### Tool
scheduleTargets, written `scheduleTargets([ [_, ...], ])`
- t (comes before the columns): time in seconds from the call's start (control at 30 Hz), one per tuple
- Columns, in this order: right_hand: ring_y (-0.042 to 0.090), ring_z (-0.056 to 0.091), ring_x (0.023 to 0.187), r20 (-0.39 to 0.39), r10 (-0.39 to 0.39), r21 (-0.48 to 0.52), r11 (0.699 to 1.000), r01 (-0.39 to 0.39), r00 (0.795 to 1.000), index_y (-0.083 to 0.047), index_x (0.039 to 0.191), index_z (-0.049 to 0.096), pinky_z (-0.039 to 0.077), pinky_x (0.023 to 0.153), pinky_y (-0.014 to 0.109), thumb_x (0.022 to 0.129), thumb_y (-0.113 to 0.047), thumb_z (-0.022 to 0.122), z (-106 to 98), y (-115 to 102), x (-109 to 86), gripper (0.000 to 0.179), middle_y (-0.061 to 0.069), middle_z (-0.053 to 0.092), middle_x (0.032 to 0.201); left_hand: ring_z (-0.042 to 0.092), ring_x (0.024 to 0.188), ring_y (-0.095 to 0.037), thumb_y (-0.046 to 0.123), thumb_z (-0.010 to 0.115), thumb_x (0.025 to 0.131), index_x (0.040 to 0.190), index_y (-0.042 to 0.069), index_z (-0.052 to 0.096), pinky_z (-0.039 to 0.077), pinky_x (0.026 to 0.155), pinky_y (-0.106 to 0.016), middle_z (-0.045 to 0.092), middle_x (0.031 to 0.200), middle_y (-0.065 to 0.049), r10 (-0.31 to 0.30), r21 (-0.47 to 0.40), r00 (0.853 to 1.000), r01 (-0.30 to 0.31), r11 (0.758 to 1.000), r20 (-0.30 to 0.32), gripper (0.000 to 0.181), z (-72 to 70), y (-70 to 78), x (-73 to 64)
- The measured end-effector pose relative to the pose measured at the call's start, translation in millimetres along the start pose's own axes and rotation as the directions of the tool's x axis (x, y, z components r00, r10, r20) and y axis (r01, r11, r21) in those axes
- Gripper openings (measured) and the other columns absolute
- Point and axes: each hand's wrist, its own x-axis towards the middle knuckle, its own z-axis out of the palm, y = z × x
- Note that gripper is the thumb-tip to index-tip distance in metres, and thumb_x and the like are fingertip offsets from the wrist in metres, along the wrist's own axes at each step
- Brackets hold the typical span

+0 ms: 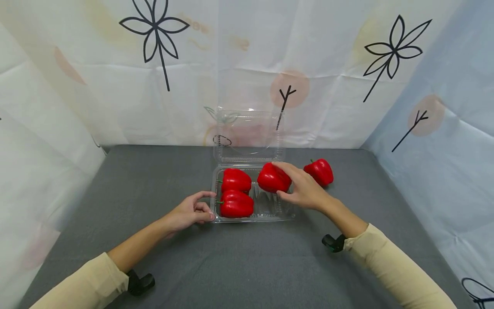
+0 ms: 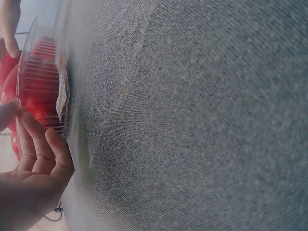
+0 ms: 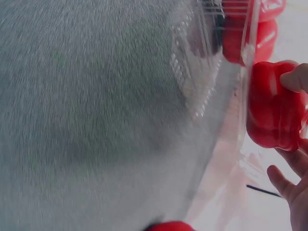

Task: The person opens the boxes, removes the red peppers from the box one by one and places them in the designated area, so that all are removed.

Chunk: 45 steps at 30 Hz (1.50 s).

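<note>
Plainly, on the grey table (image 1: 262,266) sits a clear container (image 1: 254,219), long side running left to right, its lid (image 1: 251,137) raised at the back. The left hand (image 1: 193,211) pinches the left rim between thumb and finger, while the right hand (image 1: 302,186) — thumb and fingers spread round it — holds a red pepper (image 1: 274,177) over the right half, its stem hidden. Two others, rear (image 1: 236,179) and front (image 1: 237,204), lie lengthwise left to right inside, stems leftward; a loose one (image 1: 319,171) slants outside — stem toward back left.
</note>
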Motion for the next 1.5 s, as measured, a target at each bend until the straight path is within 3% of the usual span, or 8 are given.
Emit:
scheduleTargets([
  [0.27,0.030,0.055,0.120,-0.027,-0.022,-0.033,0.999,0.021,0.999,-0.012,0.148,0.041,0.048,0.092,0.056,0.077,-0.011,0.080,-16,5,-15.1,0.081,0.012,0.048,0.147,0.061,0.085,-0.021,0.010,0.068,0.092,0.148,0.000,0.033,0.049,0.081,-0.035,0.066,0.088,-0.006,0.001,0.004,1.000,-0.001,1.000,-0.001,0.067,-0.1,-0.6,-0.4],
  [0.53,0.034,0.054,0.120,-0.139,-0.074,-0.076,0.995,0.064,0.987,-0.009,0.146,0.043,0.054,0.083,0.054,0.073,-0.006,0.078,-27,19,-41.4,0.081,0.012,0.049,0.144,0.060,0.082,-0.020,0.010,0.071,0.091,0.147,0.000,0.035,0.050,0.078,-0.034,0.066,0.086,-0.005,-0.003,0.005,1.000,0.003,1.000,-0.012,0.068,1.2,-1.7,-0.3],
  [0.73,0.035,0.052,0.120,-0.177,-0.058,-0.090,0.995,0.042,0.983,-0.006,0.145,0.043,0.056,0.080,0.053,0.070,-0.004,0.078,-33,32,-61.9,0.083,0.016,0.049,0.142,0.060,0.083,-0.022,0.011,0.070,0.091,0.147,0.001,0.035,0.050,0.079,-0.034,0.066,0.086,-0.005,-0.010,0.009,1.000,0.010,1.000,-0.022,0.067,1.5,-1.9,-1.1],
  [1.07,0.037,0.051,0.115,-0.146,-0.007,-0.108,0.994,-0.009,0.989,-0.005,0.144,0.043,0.056,0.075,0.054,0.064,0.004,0.080,-35,50,-89.0,0.088,0.020,0.047,0.140,0.060,0.084,-0.024,0.011,0.070,0.091,0.147,0.000,0.034,0.050,0.080,-0.034,0.066,0.086,-0.005,-0.002,0.011,1.000,0.002,1.000,-0.014,0.068,0.6,-1.4,-3.3],
  [1.3,0.031,0.051,0.107,-0.117,0.062,-0.113,0.991,-0.075,0.991,-0.006,0.145,0.042,0.053,0.063,0.037,0.066,0.010,0.075,-34,61,-106.9,0.087,0.020,0.046,0.139,0.060,0.083,-0.021,0.011,0.070,0.091,0.148,0.000,0.034,0.050,0.080,-0.035,0.065,0.086,-0.005,0.003,0.019,1.000,-0.003,1.000,-0.014,0.068,1.3,-1.0,-3.5],
  [1.5,0.035,0.050,0.111,-0.091,0.111,-0.107,0.987,-0.121,0.990,-0.007,0.146,0.041,0.053,0.071,0.048,0.068,0.010,0.072,-31,68,-116.1,0.085,0.020,0.045,0.140,0.061,0.087,-0.025,0.013,0.069,0.092,0.148,0.001,0.034,0.050,0.081,-0.035,0.066,0.088,-0.006,-0.006,0.016,1.000,0.006,1.000,-0.019,0.067,2.2,1.5,-3.8],
])
